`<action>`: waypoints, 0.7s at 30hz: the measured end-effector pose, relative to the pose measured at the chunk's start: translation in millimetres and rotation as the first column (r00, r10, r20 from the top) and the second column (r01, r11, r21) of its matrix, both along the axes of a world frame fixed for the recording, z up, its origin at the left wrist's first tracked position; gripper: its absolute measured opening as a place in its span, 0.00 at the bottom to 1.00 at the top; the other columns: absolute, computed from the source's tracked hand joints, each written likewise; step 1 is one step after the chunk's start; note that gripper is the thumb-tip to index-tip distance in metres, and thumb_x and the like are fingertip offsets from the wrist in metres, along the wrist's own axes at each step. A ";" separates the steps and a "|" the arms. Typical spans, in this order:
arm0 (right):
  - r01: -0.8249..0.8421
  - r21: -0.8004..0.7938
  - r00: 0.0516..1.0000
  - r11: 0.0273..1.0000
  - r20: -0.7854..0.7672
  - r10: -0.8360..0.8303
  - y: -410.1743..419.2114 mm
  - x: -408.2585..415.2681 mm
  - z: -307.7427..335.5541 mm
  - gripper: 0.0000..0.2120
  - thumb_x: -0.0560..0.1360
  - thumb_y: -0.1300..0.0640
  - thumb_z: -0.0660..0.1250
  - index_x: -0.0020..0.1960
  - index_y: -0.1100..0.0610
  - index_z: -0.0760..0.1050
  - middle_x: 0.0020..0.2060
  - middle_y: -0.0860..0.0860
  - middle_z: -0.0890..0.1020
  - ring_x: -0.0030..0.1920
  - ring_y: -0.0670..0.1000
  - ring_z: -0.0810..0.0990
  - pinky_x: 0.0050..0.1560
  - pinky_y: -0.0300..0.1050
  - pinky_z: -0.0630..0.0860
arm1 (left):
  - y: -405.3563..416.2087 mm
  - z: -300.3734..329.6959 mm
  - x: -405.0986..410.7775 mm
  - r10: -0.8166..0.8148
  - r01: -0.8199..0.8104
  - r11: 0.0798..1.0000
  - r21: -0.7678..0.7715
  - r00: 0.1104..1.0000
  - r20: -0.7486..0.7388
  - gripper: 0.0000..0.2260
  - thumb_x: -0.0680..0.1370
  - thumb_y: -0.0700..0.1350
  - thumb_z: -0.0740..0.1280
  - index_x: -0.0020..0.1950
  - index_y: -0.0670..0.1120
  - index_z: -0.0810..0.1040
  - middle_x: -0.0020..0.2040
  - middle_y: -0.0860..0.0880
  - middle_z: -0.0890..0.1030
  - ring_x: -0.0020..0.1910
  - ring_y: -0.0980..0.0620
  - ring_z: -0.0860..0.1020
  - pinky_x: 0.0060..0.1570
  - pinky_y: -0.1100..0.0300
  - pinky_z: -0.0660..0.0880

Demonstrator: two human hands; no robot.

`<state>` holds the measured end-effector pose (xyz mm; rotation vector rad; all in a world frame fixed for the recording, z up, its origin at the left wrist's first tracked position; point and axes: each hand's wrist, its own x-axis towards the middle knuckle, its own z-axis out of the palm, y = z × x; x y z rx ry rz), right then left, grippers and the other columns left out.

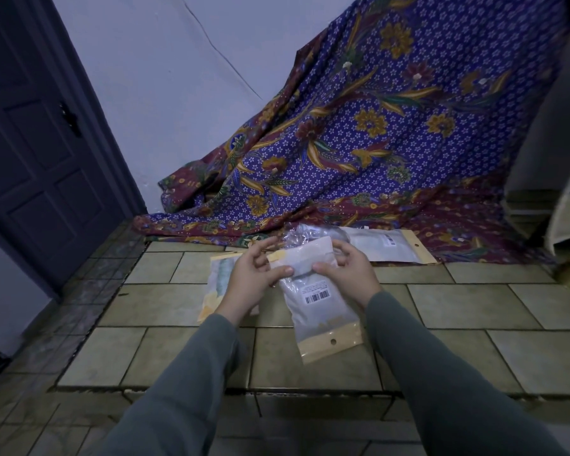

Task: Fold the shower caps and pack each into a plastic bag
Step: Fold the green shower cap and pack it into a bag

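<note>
shower cap, folded pale bundle, held up over tiled floor between both hands, upper part going into or sitting at mouth of clear plastic bag. bag hanging down toward viewer, barcode label mid-body, yellow header strip with punched hole at lower end. left hand curled on left side of bundle, thumb pressing front, fingers behind. right hand curled on right side, thumb on front edge of cap, fingers wrapped round back. crinkled clear plastic poking up behind cap, cannot tell if bag mouth or cap itself. second packet flat on floor just left, partly under left wrist. third packet flat further back, touching edge of patterned batik cloth draped against wall. dark door at left. grey sleeves on both arms.
</note>
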<state>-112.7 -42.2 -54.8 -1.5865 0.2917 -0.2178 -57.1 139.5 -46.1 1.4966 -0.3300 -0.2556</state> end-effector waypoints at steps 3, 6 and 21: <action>0.026 -0.078 0.996 0.997 0.089 -0.019 2.0 -2.3 11.5 0.24 0.68 0.60 0.75 0.62 0.56 0.74 0.51 0.51 0.82 0.48 0.46 0.81 0.45 0.39 0.79 | 2.1 16.7 -0.6 0.054 -0.054 0.999 -0.008 0.997 0.058 0.16 0.68 0.31 0.74 0.50 0.48 0.80 0.45 0.48 0.83 0.43 0.54 0.80 0.42 0.60 0.79; 0.239 -0.191 0.965 0.952 0.157 -0.211 0.3 -2.2 18.6 0.12 0.74 0.52 0.69 0.56 0.52 0.74 0.50 0.50 0.77 0.48 0.43 0.78 0.44 0.36 0.75 | 3.7 29.0 0.5 0.089 -0.078 0.995 -0.065 0.977 0.195 0.12 0.70 0.30 0.72 0.49 0.43 0.80 0.44 0.51 0.81 0.40 0.61 0.79 0.42 0.66 0.76; -0.156 -0.394 0.879 0.906 -0.474 -0.054 9.1 3.1 -10.8 0.23 0.67 0.55 0.76 0.60 0.57 0.76 0.54 0.49 0.79 0.51 0.49 0.77 0.52 0.42 0.75 | 26.0 -41.3 2.4 0.168 -0.307 0.362 0.880 0.950 0.262 0.29 0.73 0.57 0.64 0.72 0.52 0.64 0.74 0.47 0.61 0.71 0.41 0.59 0.66 0.43 0.59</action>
